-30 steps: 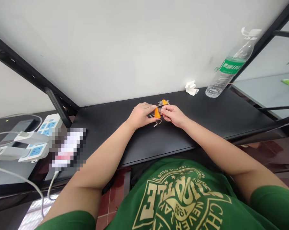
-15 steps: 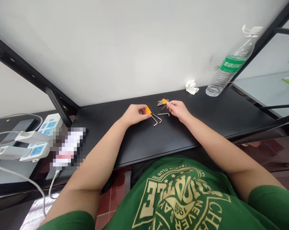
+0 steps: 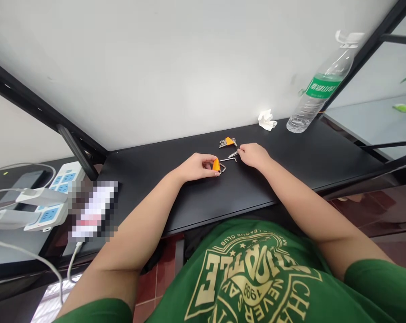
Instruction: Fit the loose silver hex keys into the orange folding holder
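Observation:
Between the thumb and fingers of my left hand [image 3: 201,167] is an orange hex key holder [image 3: 216,165]. A bent hex key [image 3: 223,168] shows just beside this holder, partly covered by it. My right hand [image 3: 255,155] pinches thin metal hex keys [image 3: 233,154] that point left; I cannot tell how many. Between the two hands a loose L-shaped hex key [image 3: 230,159] lies on the black tabletop. Behind it rests a second orange holder [image 3: 229,141] with several hex keys in it, touched by neither hand.
A crumpled white tissue [image 3: 266,120] and a clear bottle with a green label [image 3: 320,89] stand by the wall. On the left are a blurred-out phone [image 3: 97,208] and a power strip [image 3: 59,193] with plugs and white cables. Black frame posts [image 3: 78,150] rise at both sides.
My left hand has moved right and slightly nearer with the orange holder, now over the loose keys. My right hand has drawn away from the second holder, its keys now clear of it.

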`<state>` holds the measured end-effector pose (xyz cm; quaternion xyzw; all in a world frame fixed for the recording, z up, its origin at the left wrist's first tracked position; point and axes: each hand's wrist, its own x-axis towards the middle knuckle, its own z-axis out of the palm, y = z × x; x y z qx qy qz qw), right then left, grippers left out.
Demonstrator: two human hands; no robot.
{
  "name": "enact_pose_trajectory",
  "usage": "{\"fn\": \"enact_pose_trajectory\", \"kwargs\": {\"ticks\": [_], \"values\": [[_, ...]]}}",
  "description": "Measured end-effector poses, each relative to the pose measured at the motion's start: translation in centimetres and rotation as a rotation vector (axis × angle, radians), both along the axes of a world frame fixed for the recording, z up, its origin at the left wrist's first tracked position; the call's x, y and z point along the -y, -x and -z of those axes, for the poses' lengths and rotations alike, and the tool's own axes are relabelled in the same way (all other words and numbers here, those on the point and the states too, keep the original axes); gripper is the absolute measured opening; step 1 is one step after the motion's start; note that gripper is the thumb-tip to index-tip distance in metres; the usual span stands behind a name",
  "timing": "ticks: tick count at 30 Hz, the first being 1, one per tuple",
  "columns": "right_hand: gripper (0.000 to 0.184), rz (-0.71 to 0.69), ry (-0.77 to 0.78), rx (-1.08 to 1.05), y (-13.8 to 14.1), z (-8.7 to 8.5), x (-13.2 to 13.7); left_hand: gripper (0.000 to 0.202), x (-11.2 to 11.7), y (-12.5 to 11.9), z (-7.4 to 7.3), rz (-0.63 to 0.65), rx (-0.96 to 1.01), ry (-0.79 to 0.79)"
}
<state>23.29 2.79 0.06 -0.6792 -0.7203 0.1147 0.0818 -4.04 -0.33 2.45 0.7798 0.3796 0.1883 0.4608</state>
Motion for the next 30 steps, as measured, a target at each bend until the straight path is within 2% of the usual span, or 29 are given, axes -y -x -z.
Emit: {"fn": "enact_pose_trajectory", "kwargs": {"ticks": [6,9,12,16,20,25,30], "values": [[0.026,0.029,0.033,0.063,-0.9,-0.3,0.0,0.039,-0.1,-0.2,0.4,-0.007,0.097,0.094],[0.019,0.059,-0.040,0.000,-2.0,-0.2,-0.4,0.042,0.0,-0.6,0.6,0.000,0.122,0.103],[0.023,-0.074,-0.147,-0.121,-3.0,0.4,-0.9,0.044,0.2,-1.0,0.9,0.021,0.135,0.099],[0.030,-0.293,-0.152,-0.180,-3.5,1.2,-1.4,0.047,0.4,-1.4,1.0,0.061,0.137,0.074],[0.023,-0.327,-0.165,-0.168,-3.2,1.3,-1.3,0.046,0.8,-2.1,1.0,0.092,0.129,0.019],[0.014,-0.328,-0.121,-0.169,-2.1,0.5,-0.4,0.048,1.3,-3.0,0.9,0.129,0.039,-0.127],[0.017,-0.387,-0.079,-0.193,-0.7,0.0,0.5,0.043,1.6,-3.7,0.6,0.196,-0.020,-0.216]]}}
